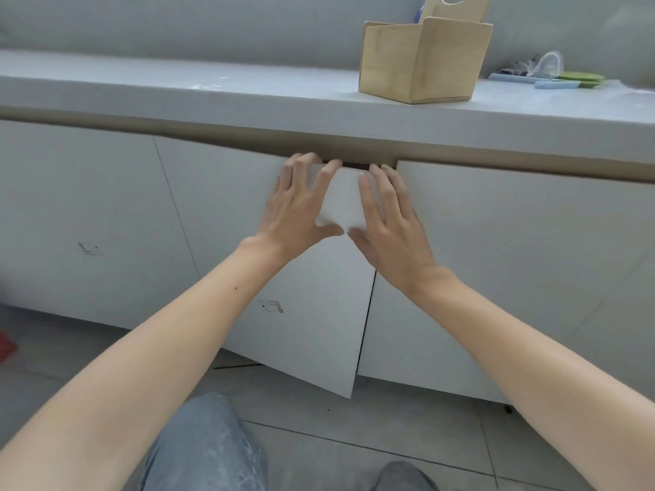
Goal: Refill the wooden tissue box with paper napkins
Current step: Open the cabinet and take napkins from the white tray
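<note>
The wooden tissue box stands on the grey countertop at the upper right, with its lid raised upright behind it. Below the counter edge, my left hand and my right hand hold a white stack of paper napkins between them. Fingers lie along its sides and both thumbs sit under it. The stack is held just in front of the top of a cabinet door, well below and left of the box.
A white cabinet door hangs ajar under the counter, its lower corner swung outward. Green plates and blue items lie on the counter at the far right. My knees in jeans are over the tiled floor. A red object sits at the left edge.
</note>
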